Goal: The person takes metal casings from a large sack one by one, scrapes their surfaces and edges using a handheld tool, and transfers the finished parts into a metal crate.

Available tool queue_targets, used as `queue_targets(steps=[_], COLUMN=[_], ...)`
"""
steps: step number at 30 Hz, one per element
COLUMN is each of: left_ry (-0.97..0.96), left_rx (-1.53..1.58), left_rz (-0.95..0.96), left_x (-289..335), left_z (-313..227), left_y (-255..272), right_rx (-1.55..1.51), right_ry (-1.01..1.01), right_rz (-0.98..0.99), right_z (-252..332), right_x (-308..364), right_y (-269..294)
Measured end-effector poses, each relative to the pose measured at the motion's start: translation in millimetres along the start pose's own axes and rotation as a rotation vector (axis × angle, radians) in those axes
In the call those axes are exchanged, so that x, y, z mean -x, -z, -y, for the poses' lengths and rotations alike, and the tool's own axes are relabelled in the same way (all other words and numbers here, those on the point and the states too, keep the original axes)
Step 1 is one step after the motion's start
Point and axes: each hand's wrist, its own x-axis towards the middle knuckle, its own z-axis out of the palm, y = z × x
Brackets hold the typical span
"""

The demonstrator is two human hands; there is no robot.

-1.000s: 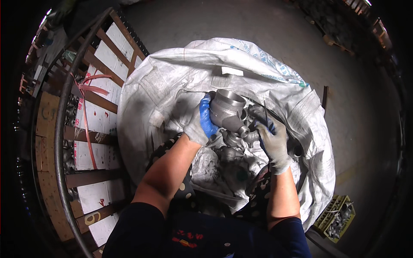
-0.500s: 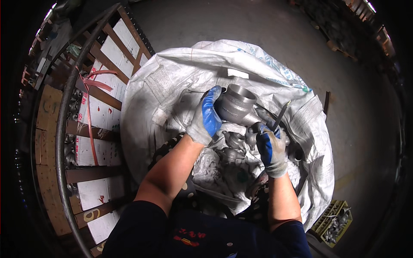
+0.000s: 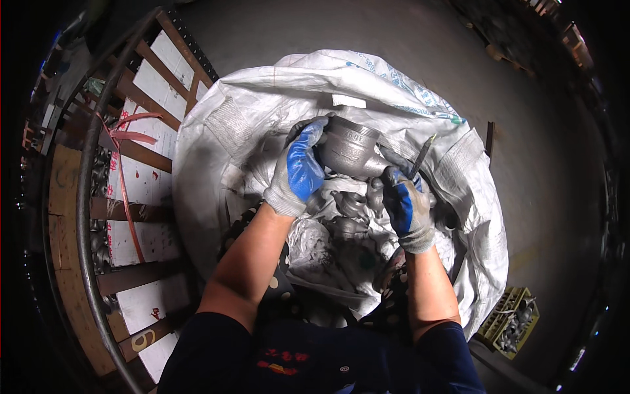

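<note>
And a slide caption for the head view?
Left hand grips a grey metal fitting; right hand holds a slim rod.

A rounded, dull-grey metal fitting [image 3: 346, 150] is held tilted near a slim, dark tool [image 3: 423, 156] slanting up rightward.

Compared with the earlier views, the grey metal fitting [image 3: 348, 150] has been tipped: its open mouth, formerly visible, is now turned away, and the side wall shows raised marking. The right hand [image 3: 407, 205] has rolled to expose blue palm coating; its slim dark tool [image 3: 422, 157], initially near upright, leans rightward.
</note>
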Motion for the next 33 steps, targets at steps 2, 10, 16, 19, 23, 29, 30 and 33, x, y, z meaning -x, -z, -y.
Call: queue_targets(steps=[2, 10, 16, 19, 23, 29, 30, 33], left_ry=[0.068, -0.028, 0.048, -0.047, -0.068, -0.044, -0.041, 0.117], left_rx=[0.134, 0.081, 0.244, 0.135, 0.061, 0.074, 0.071, 0.005], left_rz=[0.004, 0.010, 0.107, 0.159, 0.213, 0.278, 0.272, 0.059], left_x=[-2.5, -4.4, 6.9, 7.3, 7.8, 2.5, 2.4, 6.4], left_z=[5.4, 11.3, -14.6, -16.6, -20.8, -15.8, -14.8, -11.4], left_y=[5.4, 3.0, -14.2, -14.1, -12.1, -10.1, -7.2, -10.2], right_rx=[-0.040, 0.297, -0.463, -0.278, -0.273, 0.788, 0.250, -0.165], right_ry=[0.033, 0.283, -0.237, -0.114, -0.103, 0.586, 0.254, -0.040], right_rz=[-0.031, 0.043, -0.003, -0.012, 0.049, -0.009, -0.011, 0.010], right_z=[-14.4, -18.0, -23.7, -26.3, -29.0, -56.7, -29.6, -15.1], right_x=[-3.9, -3.5, -7.6, -4.7, -5.1, -10.4, -2.2, 3.4], right_y=[1.1, 5.4, 8.6, 10.3, 15.7, 39.7, 24.2, 19.2])
